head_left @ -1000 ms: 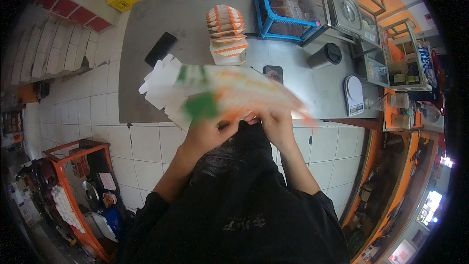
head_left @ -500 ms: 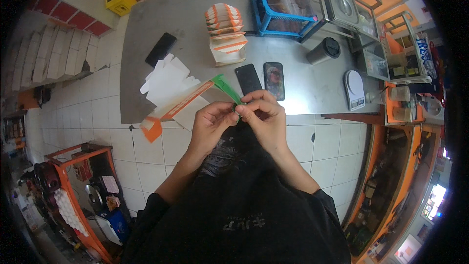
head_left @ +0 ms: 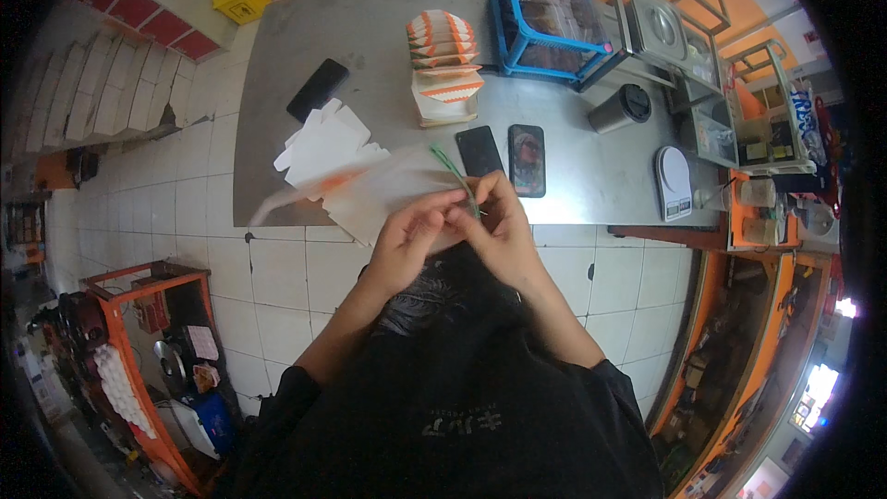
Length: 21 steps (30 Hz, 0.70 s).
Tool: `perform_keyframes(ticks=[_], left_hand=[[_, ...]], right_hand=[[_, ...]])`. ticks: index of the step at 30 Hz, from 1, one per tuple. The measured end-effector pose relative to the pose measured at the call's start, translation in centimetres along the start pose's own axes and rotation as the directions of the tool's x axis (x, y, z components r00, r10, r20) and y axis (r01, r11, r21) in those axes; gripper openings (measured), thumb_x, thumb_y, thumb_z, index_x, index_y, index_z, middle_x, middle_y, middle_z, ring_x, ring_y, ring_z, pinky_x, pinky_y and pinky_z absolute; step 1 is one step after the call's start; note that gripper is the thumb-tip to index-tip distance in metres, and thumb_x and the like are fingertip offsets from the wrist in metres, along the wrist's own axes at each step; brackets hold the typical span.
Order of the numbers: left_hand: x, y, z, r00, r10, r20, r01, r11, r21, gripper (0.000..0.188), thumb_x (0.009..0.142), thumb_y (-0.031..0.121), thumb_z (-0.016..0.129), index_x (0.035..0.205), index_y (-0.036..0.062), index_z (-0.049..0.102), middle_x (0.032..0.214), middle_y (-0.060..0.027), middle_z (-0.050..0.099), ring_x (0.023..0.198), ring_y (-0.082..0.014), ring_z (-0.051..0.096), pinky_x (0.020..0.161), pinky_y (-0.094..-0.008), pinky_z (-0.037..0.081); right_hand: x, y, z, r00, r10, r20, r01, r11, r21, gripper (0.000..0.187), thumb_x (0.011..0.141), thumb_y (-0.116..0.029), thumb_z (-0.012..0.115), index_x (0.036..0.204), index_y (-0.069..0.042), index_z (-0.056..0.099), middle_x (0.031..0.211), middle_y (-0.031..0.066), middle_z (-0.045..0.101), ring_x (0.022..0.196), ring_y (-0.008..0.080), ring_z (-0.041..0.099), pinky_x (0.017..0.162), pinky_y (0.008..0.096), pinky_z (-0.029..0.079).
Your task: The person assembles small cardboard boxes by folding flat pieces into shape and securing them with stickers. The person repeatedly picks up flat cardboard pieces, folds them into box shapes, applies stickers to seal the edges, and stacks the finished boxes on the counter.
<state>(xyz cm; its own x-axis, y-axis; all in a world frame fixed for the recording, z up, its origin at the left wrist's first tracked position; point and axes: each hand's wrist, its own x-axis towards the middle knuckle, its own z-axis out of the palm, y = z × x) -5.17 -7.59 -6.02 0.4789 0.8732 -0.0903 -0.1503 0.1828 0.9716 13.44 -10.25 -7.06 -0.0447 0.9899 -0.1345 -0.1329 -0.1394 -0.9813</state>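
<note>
Close together at the near edge of the metal table, my hands pinch a thin, flexible printed sheet, possibly a wrapper. Its narrow green part [head_left: 449, 159] rises between my fingers. An orange and whitish length trails left, smeared by motion. My left hand [head_left: 407, 245] has its fingers bent in, thumb against forefinger. My right hand [head_left: 501, 233] closes on the green end from the other side; the fingertips partly hide it. Beyond the sheet lie flat white card pieces [head_left: 325, 140], unfolded. A row of nested orange-and-white paper food boxes [head_left: 445, 97] stands farther back.
On the steel table [head_left: 370, 37] lie a dark phone [head_left: 319, 90], another phone [head_left: 478, 150] and a lit phone [head_left: 527, 162]. A blue crate [head_left: 552, 14] of packed brown items, a tumbler [head_left: 619, 109] and a white kitchen scale [head_left: 674, 183] stand to the right.
The sheet's trailing orange end has swung left and up and is now blurred. My hands have drawn slightly right and down, still together on the green part. The view has shifted slightly.
</note>
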Motion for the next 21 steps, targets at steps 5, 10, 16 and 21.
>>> perform_keyframes(ticks=[5, 10, 16, 21], left_hand=[[-1.7, -0.4, 0.1, 0.938, 0.335, 0.087, -0.313, 0.714, 0.626, 0.038, 0.103, 0.023, 0.06, 0.132, -0.0005, 0.061, 0.123, -0.0126, 0.068, 0.121, -0.0312, 0.06, 0.105, -0.0415, 0.046], [-1.8, 2.1, -2.4, 0.985, 0.104, 0.136, -0.171, 0.544, 0.821, 0.026, 0.086, 0.002, 0.067, 0.111, 0.0054, 0.071, 0.111, -0.0154, 0.069, 0.102, -0.0346, 0.064, 0.092, -0.0448, 0.049], [-0.6, 3.9, -1.0, 0.993, 0.05, -0.11, 0.005, 0.896, 0.445, 0.015, 0.093, -0.001, 0.068, 0.107, -0.0008, 0.073, 0.103, -0.0133, 0.075, 0.096, -0.0168, 0.071, 0.088, -0.0309, 0.055], [0.6, 4.1, -0.5, 0.936, 0.264, -0.231, -0.188, 0.934, 0.305, 0.013, 0.091, 0.0, 0.074, 0.104, -0.0041, 0.073, 0.095, -0.013, 0.076, 0.083, -0.014, 0.073, 0.077, -0.0278, 0.057]], right_hand=[[-0.5, 5.3, -2.9, 0.975, 0.189, 0.116, -0.178, 0.358, 0.917, 0.057, 0.101, -0.016, 0.061, 0.152, -0.007, 0.036, 0.15, 0.016, 0.046, 0.135, 0.024, 0.048, 0.111, 0.0424, 0.043], [1.4, 2.8, -3.8, 0.997, -0.02, -0.075, 0.011, 0.993, -0.118, 0.075, 0.098, -0.026, 0.067, 0.157, -0.004, 0.028, 0.154, 0.0139, 0.042, 0.137, 0.0256, 0.045, 0.112, 0.0412, 0.042], [0.3, -2.1, 1.2, 0.972, -0.184, 0.148, 0.155, 0.97, 0.189, 0.093, 0.09, -0.013, 0.076, 0.16, -0.003, 0.016, 0.155, 0.0251, 0.036, 0.136, 0.0326, 0.048, 0.114, 0.041, 0.041], [0.1, -3.1, 1.9, 0.946, -0.324, -0.005, 0.309, 0.908, -0.284, 0.046, 0.089, 0.004, 0.071, 0.134, -0.001, 0.063, 0.133, 0.018, 0.065, 0.115, 0.0239, 0.066, 0.097, 0.0346, 0.052]])
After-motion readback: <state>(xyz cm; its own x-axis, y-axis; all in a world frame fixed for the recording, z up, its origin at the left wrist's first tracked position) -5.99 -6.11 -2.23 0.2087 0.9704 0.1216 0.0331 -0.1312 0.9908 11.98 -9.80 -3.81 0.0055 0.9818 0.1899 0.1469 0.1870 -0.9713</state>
